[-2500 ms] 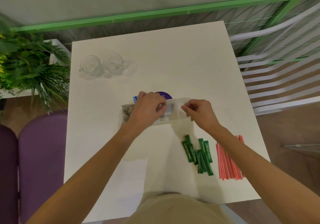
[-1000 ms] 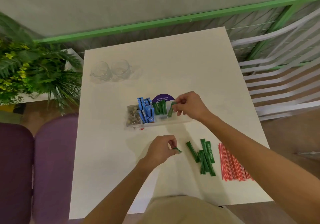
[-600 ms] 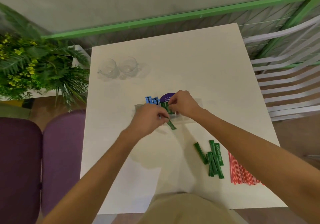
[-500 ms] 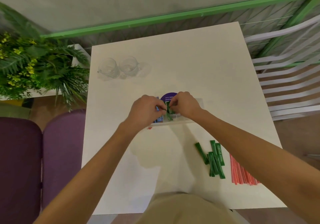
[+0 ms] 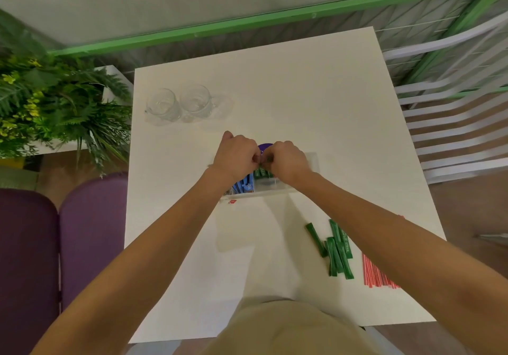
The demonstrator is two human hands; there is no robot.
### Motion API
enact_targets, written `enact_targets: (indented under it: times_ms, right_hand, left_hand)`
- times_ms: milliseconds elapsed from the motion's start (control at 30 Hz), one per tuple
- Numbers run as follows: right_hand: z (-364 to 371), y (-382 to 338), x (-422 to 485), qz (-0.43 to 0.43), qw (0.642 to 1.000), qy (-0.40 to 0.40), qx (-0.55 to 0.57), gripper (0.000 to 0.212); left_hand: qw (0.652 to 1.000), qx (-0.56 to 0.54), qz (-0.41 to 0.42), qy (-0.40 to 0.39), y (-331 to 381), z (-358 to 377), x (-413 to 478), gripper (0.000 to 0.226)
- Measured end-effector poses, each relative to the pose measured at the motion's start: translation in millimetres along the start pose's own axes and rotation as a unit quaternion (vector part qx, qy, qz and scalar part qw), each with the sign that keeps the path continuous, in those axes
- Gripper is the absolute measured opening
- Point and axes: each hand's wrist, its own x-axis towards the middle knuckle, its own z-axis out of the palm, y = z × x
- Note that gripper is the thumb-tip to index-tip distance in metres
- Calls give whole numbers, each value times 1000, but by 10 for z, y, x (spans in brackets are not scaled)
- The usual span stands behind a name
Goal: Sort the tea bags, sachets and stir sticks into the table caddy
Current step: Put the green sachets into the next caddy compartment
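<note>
A clear table caddy (image 5: 312,162) stands mid-table with a purple round label (image 5: 264,146) at its back. Blue sachets (image 5: 243,185) and green sachets (image 5: 262,174) stand in neighbouring compartments. My left hand (image 5: 236,159) and my right hand (image 5: 287,162) meet above the green compartment, fingertips pinched on the tops of the green sachets there. The caddy's left end and its tea bags are mostly hidden under my left wrist; a red tea tag (image 5: 232,201) lies just in front. Several loose green sachets (image 5: 335,247) and red stir sticks (image 5: 376,272) lie near the right front.
Two empty glass mugs (image 5: 180,104) stand at the table's back left. A leafy plant (image 5: 55,102) and purple chairs (image 5: 88,233) flank the left edge. A white slatted chair (image 5: 453,124) is at the right. The white table (image 5: 302,85) ends near my lap.
My left hand picked a green sachet off the table and carried it up to the caddy. Both hands have closed in over the green compartment.
</note>
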Motion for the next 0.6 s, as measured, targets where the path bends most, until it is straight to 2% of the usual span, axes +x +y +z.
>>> enact_targets:
  times_ms: [167,333,467,600]
  right_hand:
    - [30,-1,5,9,1000,11,5,13]
    - [-5,4,-39,6,999,26,18,15]
    - [-186,20,-211,-4,995,66,70,12]
    - [-308,307,-593,39,985,96,135,12]
  left_hand:
    - [999,42,-9,-11,0,45,70,18]
    - [999,29,-13,-3,-18,90,89,12]
    - [1000,-25,0,-4,-40,89,85,13]
    - [989,-123,-7,79,-57,34,-12,8]
